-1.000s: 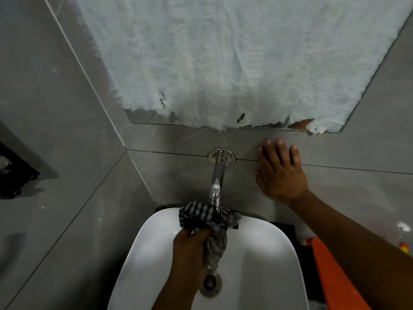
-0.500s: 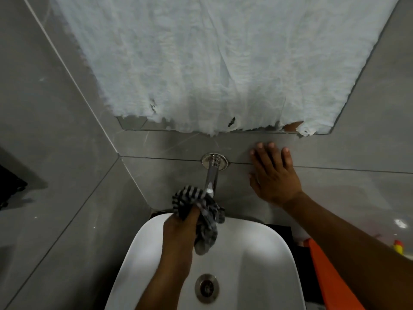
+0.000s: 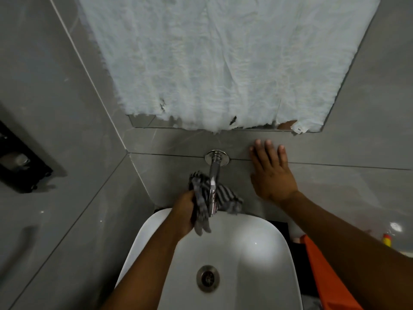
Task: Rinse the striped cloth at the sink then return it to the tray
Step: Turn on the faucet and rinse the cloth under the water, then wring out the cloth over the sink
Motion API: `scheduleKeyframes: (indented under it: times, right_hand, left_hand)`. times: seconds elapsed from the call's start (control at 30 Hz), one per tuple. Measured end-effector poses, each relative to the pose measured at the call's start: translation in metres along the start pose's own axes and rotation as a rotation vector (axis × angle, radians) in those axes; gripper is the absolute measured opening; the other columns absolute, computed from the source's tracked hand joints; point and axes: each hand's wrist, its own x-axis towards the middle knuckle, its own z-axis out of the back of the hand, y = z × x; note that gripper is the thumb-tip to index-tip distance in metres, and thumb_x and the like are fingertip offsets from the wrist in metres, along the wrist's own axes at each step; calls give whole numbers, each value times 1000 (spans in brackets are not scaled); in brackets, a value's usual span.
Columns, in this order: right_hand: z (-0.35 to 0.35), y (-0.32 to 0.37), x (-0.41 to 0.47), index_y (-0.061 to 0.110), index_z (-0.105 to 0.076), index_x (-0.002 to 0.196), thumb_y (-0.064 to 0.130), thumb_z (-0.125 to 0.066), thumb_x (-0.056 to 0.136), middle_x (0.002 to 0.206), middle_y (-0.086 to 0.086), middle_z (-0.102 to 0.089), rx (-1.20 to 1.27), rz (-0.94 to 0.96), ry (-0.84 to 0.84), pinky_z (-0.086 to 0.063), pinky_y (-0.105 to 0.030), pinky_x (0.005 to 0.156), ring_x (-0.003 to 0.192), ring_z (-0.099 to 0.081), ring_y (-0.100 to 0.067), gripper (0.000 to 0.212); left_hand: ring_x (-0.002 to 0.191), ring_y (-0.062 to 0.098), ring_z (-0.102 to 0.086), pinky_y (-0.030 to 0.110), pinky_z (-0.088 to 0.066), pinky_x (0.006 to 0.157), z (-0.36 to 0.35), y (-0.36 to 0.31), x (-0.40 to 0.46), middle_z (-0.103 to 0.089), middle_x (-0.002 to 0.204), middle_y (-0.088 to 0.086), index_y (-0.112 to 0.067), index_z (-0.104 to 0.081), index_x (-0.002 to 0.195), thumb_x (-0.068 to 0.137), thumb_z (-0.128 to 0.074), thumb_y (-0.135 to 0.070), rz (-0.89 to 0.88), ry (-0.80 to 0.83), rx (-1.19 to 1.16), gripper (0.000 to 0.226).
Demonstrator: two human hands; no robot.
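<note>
Cloth first: from the head view, my left hand clenches the striped cloth bunched against the chrome tap spout, above the white sink. My right hand lies flat and unclenched on the grey wall tile, grasping nothing. Fabric could snag on the spout if I tug, or slip wet toward the drain. No tray shows.

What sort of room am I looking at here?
Most likely a bathroom or washroom: a white basin with a drain, a chrome wall tap above it, and grey tiled walls.
</note>
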Motion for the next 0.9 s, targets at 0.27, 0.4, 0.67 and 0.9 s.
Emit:
scheduleKeyframes:
  times: [0.27, 0.4, 0.67, 0.9]
  right_hand:
    - [69, 117, -32, 29, -72, 101, 72, -43, 87, 107, -2, -76, 1379, -750, 772, -58, -37, 91, 100, -73, -16, 54]
    - [74, 124, -59, 15, -66, 122, 40, -70, 88, 106, -11, -75, 1556, -861, 952, -61, -36, 70, 84, -75, -21, 42]
    - [84, 92, -95, 10, -64, 124, -8, -71, 80, 113, -18, -69, 1429, -967, 935, -54, -31, 63, 81, -67, -26, 48]
    - [116, 13, -195, 18, -70, 111, -14, -70, 79, 106, -9, -76, 1473, -1383, 497, -58, -21, 64, 86, -74, -17, 45]
  left_hand:
    - [101, 39, -67, 53, -49, 94, 43, 60, -29, -68, 118, 25, -1, -72, 115, 85, -41, -32, 51, 80, -313, 53]
    - [121, 41, -59, 53, -46, 105, 55, 66, -42, -63, 132, 26, 0, -62, 129, 85, -50, -54, 103, 168, -292, 71]
    - [93, 38, -66, 45, -57, 79, 21, 96, -33, -67, 110, 29, 6, -64, 117, 92, -52, -5, 146, -112, -69, 30]
    - [103, 27, -71, 38, -58, 86, -90, 130, 14, -76, 109, 12, -8, -70, 114, 91, -63, -26, 222, 20, 172, 29]
